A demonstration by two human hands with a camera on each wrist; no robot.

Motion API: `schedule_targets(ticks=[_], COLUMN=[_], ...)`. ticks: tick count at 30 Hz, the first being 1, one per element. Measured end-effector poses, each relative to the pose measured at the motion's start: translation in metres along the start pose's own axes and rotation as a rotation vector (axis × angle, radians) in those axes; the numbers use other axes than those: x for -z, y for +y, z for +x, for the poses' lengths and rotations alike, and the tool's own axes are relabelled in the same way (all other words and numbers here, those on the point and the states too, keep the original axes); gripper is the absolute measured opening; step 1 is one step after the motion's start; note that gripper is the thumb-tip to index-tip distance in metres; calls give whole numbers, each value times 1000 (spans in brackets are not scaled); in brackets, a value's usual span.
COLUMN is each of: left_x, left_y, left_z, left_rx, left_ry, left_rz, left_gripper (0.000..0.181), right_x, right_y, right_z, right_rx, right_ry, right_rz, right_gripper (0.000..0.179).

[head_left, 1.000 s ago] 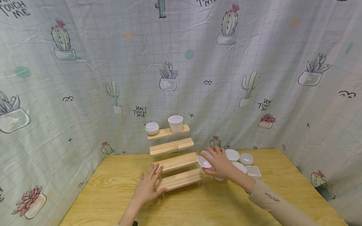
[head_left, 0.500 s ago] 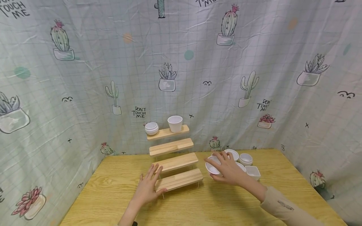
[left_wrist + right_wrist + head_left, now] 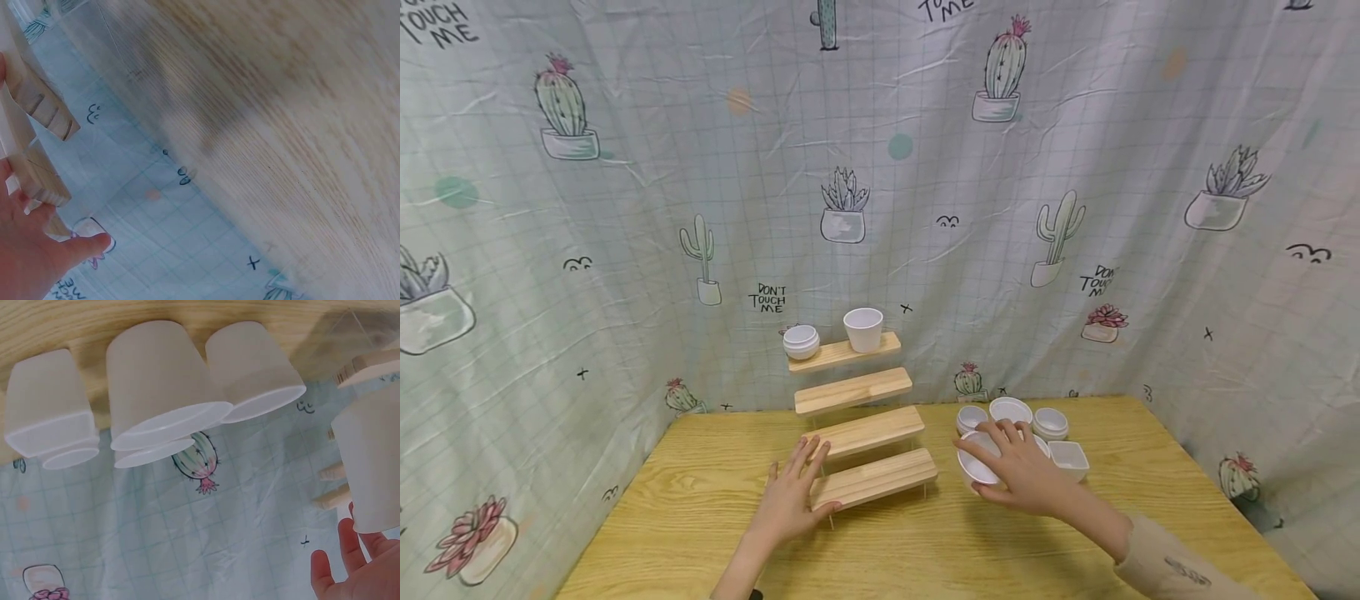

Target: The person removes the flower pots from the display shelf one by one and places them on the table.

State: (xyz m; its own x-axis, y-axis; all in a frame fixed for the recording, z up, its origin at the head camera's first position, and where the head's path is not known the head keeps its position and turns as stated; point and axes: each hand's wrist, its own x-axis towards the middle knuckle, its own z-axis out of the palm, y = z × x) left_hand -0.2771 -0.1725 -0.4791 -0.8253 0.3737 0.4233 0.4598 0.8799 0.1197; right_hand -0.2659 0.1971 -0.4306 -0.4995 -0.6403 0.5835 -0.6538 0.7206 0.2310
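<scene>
My right hand [image 3: 1026, 475] grips a white plant pot [image 3: 976, 458] by its rim, with the thumb on the near side and the fingers over the top. In the right wrist view this pot [image 3: 372, 462] stands at the right edge, fingertips at its rim. My left hand [image 3: 786, 500] rests against the left end of a stepped wooden stand [image 3: 876, 479], fingers extended and thumb by the lowest board. The left wrist view shows its thumb straight beside the board ends [image 3: 47, 181]. On the top board sit a ribbed round pot [image 3: 801, 342] and a tapered pot [image 3: 863, 329].
Several white pots are grouped behind and right of my right hand, including a small round one [image 3: 972, 418], a wide round one [image 3: 1011, 410] and a square one [image 3: 1067, 458]. A cactus-print curtain [image 3: 880, 192] hangs behind the wood-grain table [image 3: 700, 500].
My right hand and its pot have moved right and toward me, away from the stand to the grouped pots. The left hand has stayed at the stand.
</scene>
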Motion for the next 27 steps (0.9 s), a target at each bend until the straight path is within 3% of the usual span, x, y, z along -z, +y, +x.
schedule_targets(ticks=[13,27], left_x=[-4,-2], left_y=[-2,-2], left_z=[1,0], left_rx=[-17,-3], left_ry=[34,9], left_rz=[5,1], left_gripper=[89,88], right_x=[-8,-24], right_y=[-2,-3], right_z=[-22,-35], right_rx=[56,88], right_ry=[-9,-18], right_rz=[-12,-13], right_gripper=[61,61])
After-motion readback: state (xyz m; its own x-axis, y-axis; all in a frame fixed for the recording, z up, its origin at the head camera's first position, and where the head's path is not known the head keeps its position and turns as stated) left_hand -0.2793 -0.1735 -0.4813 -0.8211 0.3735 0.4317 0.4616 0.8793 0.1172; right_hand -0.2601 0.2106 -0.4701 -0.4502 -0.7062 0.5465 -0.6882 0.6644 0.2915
